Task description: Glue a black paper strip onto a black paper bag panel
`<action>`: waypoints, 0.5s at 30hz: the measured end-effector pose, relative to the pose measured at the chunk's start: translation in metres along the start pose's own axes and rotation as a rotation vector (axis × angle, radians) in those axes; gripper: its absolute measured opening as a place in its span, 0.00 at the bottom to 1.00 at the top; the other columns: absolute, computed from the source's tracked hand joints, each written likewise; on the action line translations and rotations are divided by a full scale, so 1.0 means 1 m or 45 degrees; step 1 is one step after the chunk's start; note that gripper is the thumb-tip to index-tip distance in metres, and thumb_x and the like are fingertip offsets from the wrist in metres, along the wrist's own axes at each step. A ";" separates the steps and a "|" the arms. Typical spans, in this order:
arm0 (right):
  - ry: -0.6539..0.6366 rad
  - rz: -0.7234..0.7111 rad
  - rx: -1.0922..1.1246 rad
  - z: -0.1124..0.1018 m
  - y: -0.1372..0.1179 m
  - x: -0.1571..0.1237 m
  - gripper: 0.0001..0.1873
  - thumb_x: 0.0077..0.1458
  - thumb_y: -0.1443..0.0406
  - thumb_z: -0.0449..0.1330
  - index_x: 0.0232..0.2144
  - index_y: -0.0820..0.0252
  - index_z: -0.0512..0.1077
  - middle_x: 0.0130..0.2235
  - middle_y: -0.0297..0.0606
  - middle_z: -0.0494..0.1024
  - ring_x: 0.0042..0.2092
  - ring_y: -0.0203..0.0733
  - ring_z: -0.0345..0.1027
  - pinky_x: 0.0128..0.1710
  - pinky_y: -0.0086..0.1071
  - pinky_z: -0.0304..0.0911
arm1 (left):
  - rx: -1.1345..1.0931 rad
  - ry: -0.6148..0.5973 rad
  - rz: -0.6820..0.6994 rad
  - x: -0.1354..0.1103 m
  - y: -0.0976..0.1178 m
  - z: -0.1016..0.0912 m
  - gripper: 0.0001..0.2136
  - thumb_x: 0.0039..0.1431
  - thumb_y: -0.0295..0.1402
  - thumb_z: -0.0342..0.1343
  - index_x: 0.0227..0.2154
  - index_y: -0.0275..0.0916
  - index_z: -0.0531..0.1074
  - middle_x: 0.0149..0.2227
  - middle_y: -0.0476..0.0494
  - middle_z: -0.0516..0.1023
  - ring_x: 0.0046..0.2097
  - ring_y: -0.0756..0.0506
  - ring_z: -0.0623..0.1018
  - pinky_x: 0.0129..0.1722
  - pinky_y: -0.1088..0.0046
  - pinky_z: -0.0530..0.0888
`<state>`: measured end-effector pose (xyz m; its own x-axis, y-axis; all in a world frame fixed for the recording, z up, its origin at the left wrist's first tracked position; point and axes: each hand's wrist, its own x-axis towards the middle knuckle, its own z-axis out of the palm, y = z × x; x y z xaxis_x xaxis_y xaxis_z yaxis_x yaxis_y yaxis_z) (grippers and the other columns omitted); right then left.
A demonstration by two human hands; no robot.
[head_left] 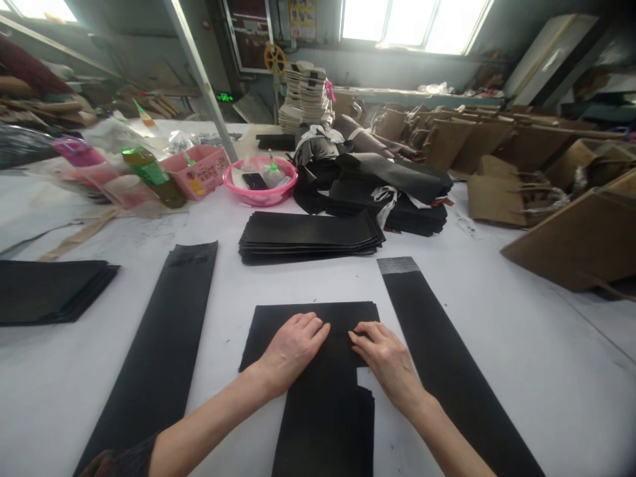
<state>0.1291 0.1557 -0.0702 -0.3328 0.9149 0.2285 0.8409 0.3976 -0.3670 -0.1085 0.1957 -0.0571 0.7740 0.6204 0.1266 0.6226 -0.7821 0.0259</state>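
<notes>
In front of me a wide black panel (265,331) lies crosswise on the table. A long black strip (318,417) runs from it toward me, overlapping it at the middle. My left hand (299,341) rests on the strip's left side near its far end, fingers curled and thumb against the forefinger. At the right edge, my right hand (380,351) is closed in a pinch, fingertips down on the black material. Under the strip, to its right, the edge of more black pieces (366,424) shows. What lies beneath my fingertips is hidden.
Long black strips lie at left (163,338) and right (447,351) on the white table (228,411). Beyond are a black stack (308,232), a pink basin (259,192), a green bottle (154,175) and black scraps (392,182). Brown bags (586,232) stand at right.
</notes>
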 end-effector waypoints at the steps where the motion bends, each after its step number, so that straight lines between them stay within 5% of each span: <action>1: -0.008 0.016 0.010 -0.003 -0.001 0.001 0.12 0.57 0.71 0.62 0.43 0.51 0.73 0.45 0.33 0.72 0.47 0.40 0.66 0.47 0.34 0.66 | -0.033 0.029 -0.027 -0.004 -0.004 0.001 0.17 0.62 0.18 0.48 0.53 0.34 0.64 0.46 0.39 0.69 0.52 0.40 0.69 0.51 0.61 0.71; 6: 0.076 0.032 0.043 -0.009 -0.022 0.022 0.17 0.56 0.70 0.63 0.48 0.52 0.71 0.44 0.35 0.73 0.47 0.42 0.66 0.47 0.37 0.65 | -0.201 0.183 -0.023 -0.015 -0.014 0.009 0.15 0.61 0.18 0.48 0.49 0.35 0.67 0.45 0.41 0.71 0.50 0.42 0.71 0.50 0.62 0.73; 15: -0.076 -0.136 0.081 0.025 -0.037 0.041 0.14 0.59 0.67 0.60 0.47 0.48 0.71 0.43 0.33 0.73 0.44 0.41 0.63 0.42 0.34 0.62 | -0.425 0.225 0.004 -0.022 -0.033 0.006 0.08 0.65 0.24 0.47 0.44 0.35 0.69 0.43 0.41 0.71 0.48 0.45 0.72 0.45 0.70 0.76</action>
<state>0.0738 0.1799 -0.0697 -0.4457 0.8688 0.2158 0.7711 0.4950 -0.4005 -0.1455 0.2086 -0.0666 0.7259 0.6211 0.2956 0.5260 -0.7781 0.3433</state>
